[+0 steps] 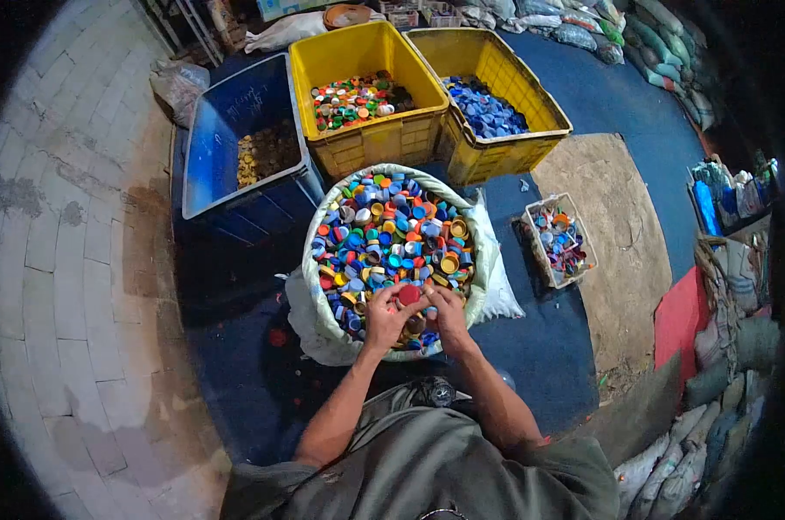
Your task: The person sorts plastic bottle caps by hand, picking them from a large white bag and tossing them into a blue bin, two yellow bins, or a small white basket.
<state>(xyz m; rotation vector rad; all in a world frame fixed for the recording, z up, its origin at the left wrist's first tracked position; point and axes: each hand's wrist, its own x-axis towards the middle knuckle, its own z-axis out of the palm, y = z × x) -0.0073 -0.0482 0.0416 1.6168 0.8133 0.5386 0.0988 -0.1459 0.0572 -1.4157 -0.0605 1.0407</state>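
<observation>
A white sack [316,286] stands open in front of me, filled with several mixed-colour bottle caps [388,234]. Both hands meet over its near edge. My left hand [384,319] and my right hand [449,314] pinch a red cap [409,295] between their fingertips, just above the pile. My left hand seems to cup more caps in its palm, though I cannot see them clearly. My forearms reach forward from my grey-green clothing.
Behind the sack stand a blue crate [236,121] with brownish caps, a yellow crate [358,52] with mixed caps and a second yellow crate [531,95] with blue caps. A small white basket [541,251] of caps sits to the right. Stuffed sacks line the right side.
</observation>
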